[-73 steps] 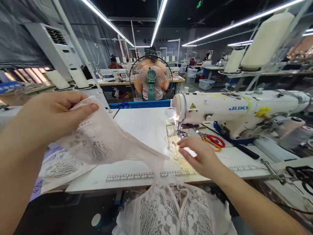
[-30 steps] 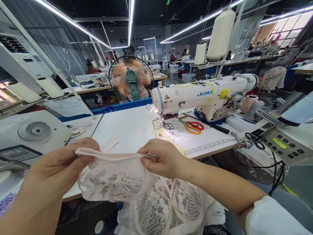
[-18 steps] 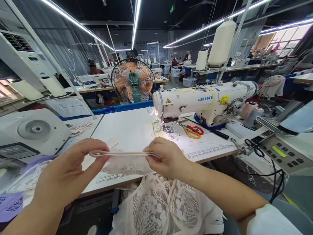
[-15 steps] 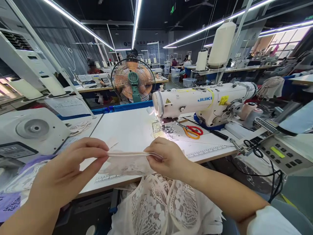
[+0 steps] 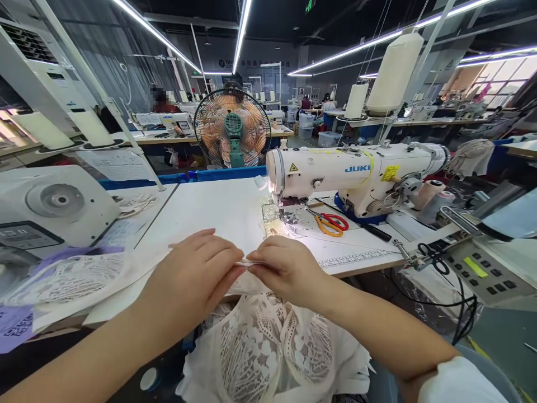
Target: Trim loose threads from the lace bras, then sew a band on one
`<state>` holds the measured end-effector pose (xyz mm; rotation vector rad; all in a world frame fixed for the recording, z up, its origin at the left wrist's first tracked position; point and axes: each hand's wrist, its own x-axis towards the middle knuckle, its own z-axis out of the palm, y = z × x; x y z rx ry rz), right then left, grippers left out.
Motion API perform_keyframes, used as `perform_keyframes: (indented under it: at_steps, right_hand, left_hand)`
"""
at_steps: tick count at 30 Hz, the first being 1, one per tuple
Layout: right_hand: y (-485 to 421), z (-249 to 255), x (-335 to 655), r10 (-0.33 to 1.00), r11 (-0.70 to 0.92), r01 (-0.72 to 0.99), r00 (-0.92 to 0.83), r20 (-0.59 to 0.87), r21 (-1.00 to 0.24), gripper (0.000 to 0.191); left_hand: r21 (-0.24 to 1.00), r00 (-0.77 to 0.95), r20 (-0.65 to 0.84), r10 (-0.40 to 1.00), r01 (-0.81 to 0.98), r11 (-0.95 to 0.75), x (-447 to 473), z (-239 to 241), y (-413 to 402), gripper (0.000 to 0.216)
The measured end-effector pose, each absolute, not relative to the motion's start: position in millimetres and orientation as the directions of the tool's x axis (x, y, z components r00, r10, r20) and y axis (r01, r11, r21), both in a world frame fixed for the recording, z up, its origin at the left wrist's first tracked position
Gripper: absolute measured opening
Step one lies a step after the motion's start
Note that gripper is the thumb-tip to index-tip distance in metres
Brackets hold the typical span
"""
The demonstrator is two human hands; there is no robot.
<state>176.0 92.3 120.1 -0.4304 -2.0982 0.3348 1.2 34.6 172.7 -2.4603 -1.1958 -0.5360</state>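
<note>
Pinched between thumb and fingers of my left hand (image 5: 195,271) is the edge of thin white bra fabric (image 5: 246,286). My right hand (image 5: 289,266) is closed on the same edge, its fingertips almost meeting those of the left. Below the hands, a white lace bra (image 5: 251,352) with two floral cups hangs over the table's front edge and lap; whether the pinched edge is part of it is hidden by the hands. Just beyond my right hand stands a white JUKI sewing machine (image 5: 327,170), its lamp lighting the needle area.
Orange-handled scissors (image 5: 329,226) and red-handled ones (image 5: 338,219) lie beside the machine. Another lace piece (image 5: 79,277) rests at left on purple material, near a second machine (image 5: 54,204). A control box (image 5: 486,268) sits at right. A fan (image 5: 232,127) faces the table.
My left hand has moved right along the fabric edge, closing the stretch between the hands to a small gap. My right hand keeps its pinch. The view has shifted slightly.
</note>
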Motion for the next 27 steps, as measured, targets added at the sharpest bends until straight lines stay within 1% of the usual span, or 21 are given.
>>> perform_keyframes:
  at_steps: [3, 5, 6, 8, 10, 13, 19, 23, 25, 27]
  right_hand:
    - [91.9, 120.6, 178.1, 0.444, 0.891, 0.170, -0.530, 0.723, -0.422, 0.014]
    - [92.6, 121.7, 179.8, 0.467, 0.875, 0.180, -0.557, 0.687, -0.449, 0.012]
    - [93.1, 122.4, 180.6, 0.478, 0.867, 0.183, -0.567, 0.671, -0.463, 0.011]
    - [93.9, 123.9, 181.9, 0.490, 0.857, 0.183, -0.581, 0.650, -0.483, 0.011]
    - [94.5, 124.8, 182.7, 0.494, 0.849, 0.176, -0.595, 0.633, -0.497, 0.012]
    - [95.3, 124.9, 182.9, 0.503, 0.839, 0.176, -0.613, 0.609, -0.515, 0.013]
    - [95.0, 126.2, 182.3, 0.532, 0.814, 0.198, -0.630, 0.566, -0.545, 0.016]
    - [94.8, 131.3, 184.8, 0.565, 0.771, 0.213, -0.663, 0.491, -0.599, 0.017]
    - [97.5, 134.3, 188.1, 0.548, 0.761, 0.199, -0.707, 0.446, -0.618, 0.015]
    - [102.9, 137.4, 193.3, 0.480, 0.781, 0.178, -0.785, 0.392, -0.599, 0.013]
  left_hand:
    - [0.121, 0.503, 0.327, 0.800, 0.818, -0.563, 0.1, 170.9, 42.1, 0.026]
    - [0.270, 0.461, 0.261, 0.848, 0.809, -0.522, -3.5, 169.4, 44.8, 0.027]
    - [0.322, 0.446, 0.243, 0.862, 0.801, -0.505, -5.0, 168.8, 45.4, 0.026]
    - [0.383, 0.423, 0.224, 0.878, 0.790, -0.479, -6.6, 168.0, 45.7, 0.025]
    - [0.401, 0.403, 0.182, 0.897, 0.802, -0.442, -6.0, 168.5, 45.2, 0.024]
    - [0.383, 0.397, 0.140, 0.907, 0.823, -0.419, -3.6, 169.8, 44.2, 0.025]
    - [0.307, 0.487, 0.217, 0.846, 0.788, -0.533, -2.9, 165.4, 42.5, 0.026]
    - [0.318, 0.514, 0.213, 0.831, 0.768, -0.556, -1.6, 164.3, 40.2, 0.025]
    - [0.340, 0.523, 0.187, 0.832, 0.760, -0.554, -1.0, 165.3, 39.8, 0.025]
    - [0.353, 0.538, 0.153, 0.829, 0.754, -0.554, -1.3, 166.8, 40.2, 0.026]
